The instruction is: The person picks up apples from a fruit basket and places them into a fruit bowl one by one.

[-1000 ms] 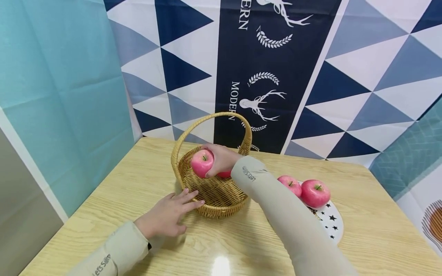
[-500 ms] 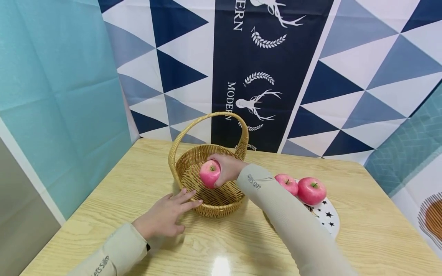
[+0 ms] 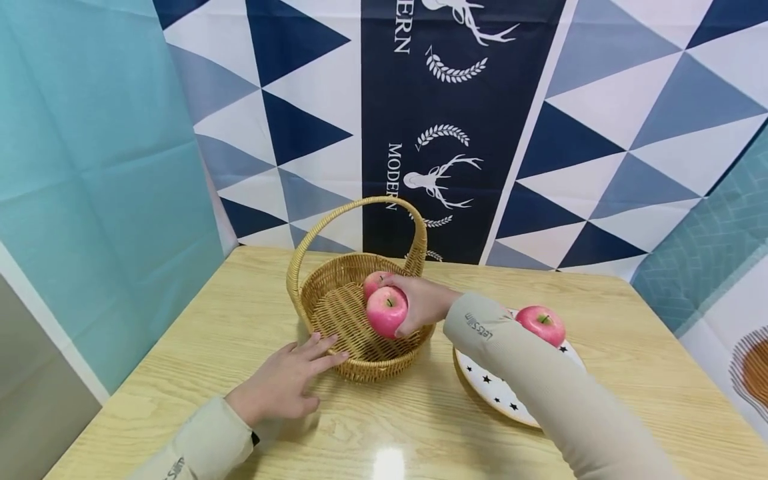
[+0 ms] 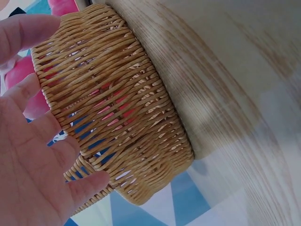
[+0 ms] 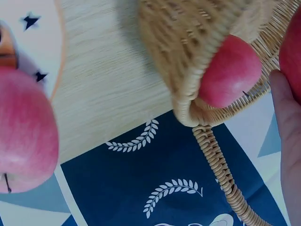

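My right hand (image 3: 423,303) grips a pink-red apple (image 3: 387,312) above the right part of a wicker basket (image 3: 375,371). Behind it, another apple (image 3: 373,283) lies inside the basket; in the right wrist view this apple (image 5: 233,73) sits against the basket's wall. The fingers of my left hand (image 3: 285,387) lie fairly straight and spread on the basket's near left rim. In the left wrist view that hand (image 4: 33,165) touches the woven side (image 4: 113,103). How far the gripped apple stands above the basket's floor is hard to tell.
A white plate (image 3: 495,393) with black stars stands right of the basket, partly under my right sleeve. One apple (image 3: 540,325) shows on it. The basket's tall handle (image 3: 360,203) arches over the opening. A patterned cloth (image 3: 312,113) hangs behind the wooden table (image 3: 198,320).
My right hand has moved right and nearer with the apple, uncovering the apple behind it in the basket. The sleeve now hides one plate apple. My left hand stays at the rim.
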Action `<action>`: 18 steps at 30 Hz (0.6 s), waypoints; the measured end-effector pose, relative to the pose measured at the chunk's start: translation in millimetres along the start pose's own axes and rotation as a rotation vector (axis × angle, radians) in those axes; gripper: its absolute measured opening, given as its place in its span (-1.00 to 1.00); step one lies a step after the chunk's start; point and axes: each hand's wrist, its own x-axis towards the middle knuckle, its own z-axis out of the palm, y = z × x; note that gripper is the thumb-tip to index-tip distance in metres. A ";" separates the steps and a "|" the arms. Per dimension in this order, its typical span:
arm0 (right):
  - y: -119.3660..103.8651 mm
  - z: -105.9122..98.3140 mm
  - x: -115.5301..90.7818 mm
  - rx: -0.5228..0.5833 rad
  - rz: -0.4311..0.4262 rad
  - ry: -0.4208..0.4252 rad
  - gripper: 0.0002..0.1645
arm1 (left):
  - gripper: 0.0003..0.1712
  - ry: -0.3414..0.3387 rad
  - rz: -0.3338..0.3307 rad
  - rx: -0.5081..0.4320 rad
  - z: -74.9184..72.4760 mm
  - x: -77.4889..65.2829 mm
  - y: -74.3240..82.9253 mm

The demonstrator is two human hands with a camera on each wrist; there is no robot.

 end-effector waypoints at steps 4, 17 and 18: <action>2.4 1.6 -7.6 -0.078 -0.003 0.021 -0.01 | -0.18 0.009 0.013 0.004 -0.3 -0.2 1.0; 23.5 -0.1 -31.8 -0.005 -0.002 0.134 -0.05 | -0.18 0.005 -0.003 0.002 1.1 -0.3 1.2; 25.6 0.3 -35.5 0.018 0.003 0.148 -0.05 | -0.18 0.009 -0.003 -0.001 1.4 -0.7 1.5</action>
